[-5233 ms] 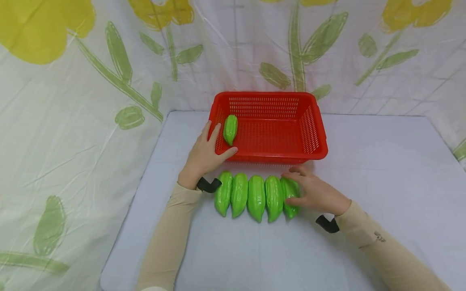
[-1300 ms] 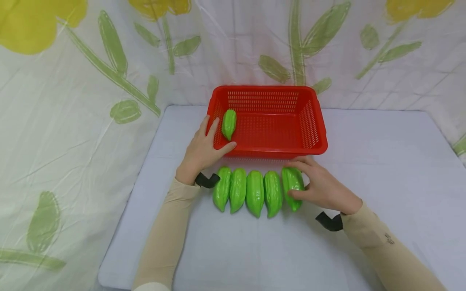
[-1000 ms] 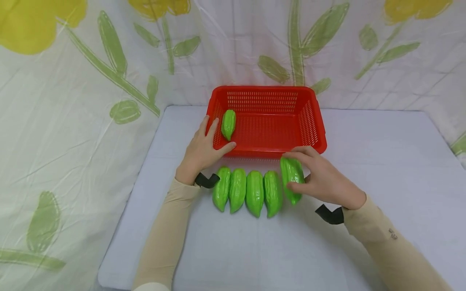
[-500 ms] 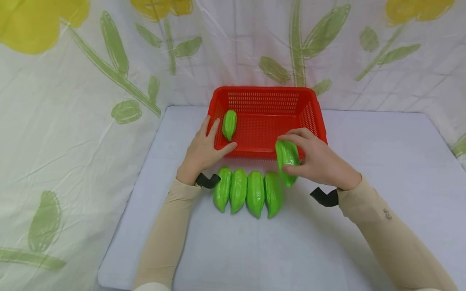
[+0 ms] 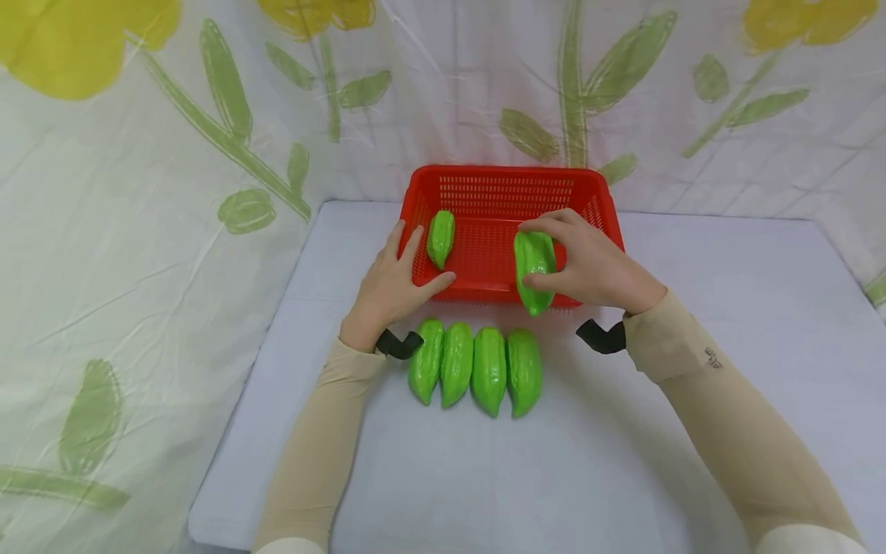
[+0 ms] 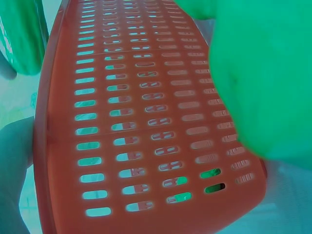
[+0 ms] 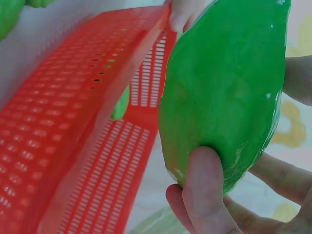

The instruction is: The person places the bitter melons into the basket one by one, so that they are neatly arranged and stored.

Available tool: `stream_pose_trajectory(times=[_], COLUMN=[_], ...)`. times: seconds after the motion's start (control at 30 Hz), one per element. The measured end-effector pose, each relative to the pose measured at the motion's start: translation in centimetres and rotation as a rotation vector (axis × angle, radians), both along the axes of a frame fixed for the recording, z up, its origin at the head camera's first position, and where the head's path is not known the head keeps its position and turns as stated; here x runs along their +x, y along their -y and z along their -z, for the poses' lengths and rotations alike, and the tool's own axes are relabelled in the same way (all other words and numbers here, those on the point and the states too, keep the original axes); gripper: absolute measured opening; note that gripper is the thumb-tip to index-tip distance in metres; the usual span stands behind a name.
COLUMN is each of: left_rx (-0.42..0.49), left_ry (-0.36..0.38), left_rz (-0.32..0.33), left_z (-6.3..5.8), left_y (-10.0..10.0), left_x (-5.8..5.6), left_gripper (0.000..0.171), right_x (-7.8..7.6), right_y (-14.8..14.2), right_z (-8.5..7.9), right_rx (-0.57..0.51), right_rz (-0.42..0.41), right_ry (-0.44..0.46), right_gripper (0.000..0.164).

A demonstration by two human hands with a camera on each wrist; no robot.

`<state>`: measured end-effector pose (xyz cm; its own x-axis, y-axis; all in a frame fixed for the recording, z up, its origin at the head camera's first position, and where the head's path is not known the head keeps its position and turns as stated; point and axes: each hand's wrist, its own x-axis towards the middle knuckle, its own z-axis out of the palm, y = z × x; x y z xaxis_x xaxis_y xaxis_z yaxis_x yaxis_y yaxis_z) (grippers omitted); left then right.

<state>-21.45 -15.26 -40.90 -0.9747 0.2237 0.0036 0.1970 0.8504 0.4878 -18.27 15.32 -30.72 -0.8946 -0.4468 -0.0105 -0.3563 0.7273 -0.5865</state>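
**Change: lifted green fruit (image 5: 533, 260) now over red basket (image 5: 477, 290); 4 still on desk (image 5: 443, 485)**

Vs. approx. 5 s ago, we see the lifted green fruit gone from the R end of the line. Half a sec ago it hung at the basket's front rim; now it's farther in, above the R half, well off the desk surface. The R hand (image 5: 588, 265) has it in its grasp, thumb on one face, fingers behind; the R-wrist view shows that clearly. From the head view its pointed end overlaps the front rim, but w/ that angle we can't be sure if it clears the rim or brushes it.

The L hand (image 5: 388, 296) hasn't shifted: fingers extended, not clenched, resting at the basket's front-L corner, thumb across the front rim. We judge it's steadying the basket.

The basket stands nr the desk's far edge. Inside, by its L wall, the smaller-looking fruit (image 5: 441, 240) lies put, tip toward the front rim. The row of four fruits (image 5: 489, 373) sits between basket and the desk's near edge, closer to the desk's L edge than its R.

Meaning, as we read it: the action's now at the basket, not the row. Tally: 1 in, 1 held above, 4 on desk; no release yet.
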Motion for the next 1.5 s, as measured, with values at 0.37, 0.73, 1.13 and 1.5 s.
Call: stream_pose_trajectory(times=[0.37, 0.73, 1.13, 1.5], left_rx=[-0.002, -0.005, -0.008, -0.008], left_ry=[-0.001, 0.013, 0.014, -0.002], left_rz=[-0.002, -0.005, -0.006, 0.0], left_z=[0.0, 0.0, -0.1, -0.1], left_y=[0.2, 0.2, 0.2, 0.1], left_x=[0.0, 0.0, 0.0, 0.0], left_gripper=[0.102, 0.102, 0.103, 0.101], right_x=[-3.4, -7.0, -11.4, -13.9], right_y=[1.9, 3.4, 5.4, 7.3], right_z=[-0.5, -0.4, 1.0, 2.9], right_rx=[0.06, 0.079, 0.098, 0.144], right_rz=[-0.022, -0.042, -0.028, -0.029], right_ry=[0.015, 0.069, 0.125, 0.226], right_gripper=[0.065, 0.066, 0.067, 0.071])
